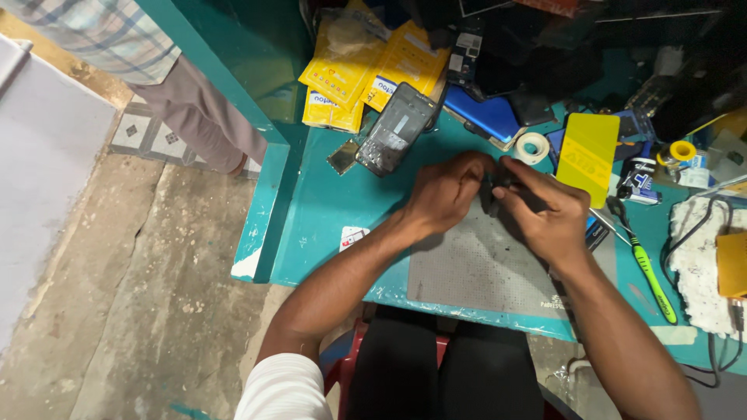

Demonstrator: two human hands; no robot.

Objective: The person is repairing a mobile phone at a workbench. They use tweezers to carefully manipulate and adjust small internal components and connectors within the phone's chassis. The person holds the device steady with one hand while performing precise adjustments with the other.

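My left hand (446,192) and my right hand (547,211) meet over a grey work mat (475,268) on a teal bench (327,210). Both close around a small dark object (498,184) held between the fingertips; most of it is hidden, and I cannot tell what it is. A dark phone with its back off (395,130) lies tilted just beyond my left hand, apart from it.
Yellow packets (366,66), a blue case (486,115), a roll of white tape (532,147), a yellow flat card (589,149) and a green-handled screwdriver (650,272) surround the mat. A person in a checked shirt (101,31) stands at the far left. The bench edge drops to a concrete floor (156,295).
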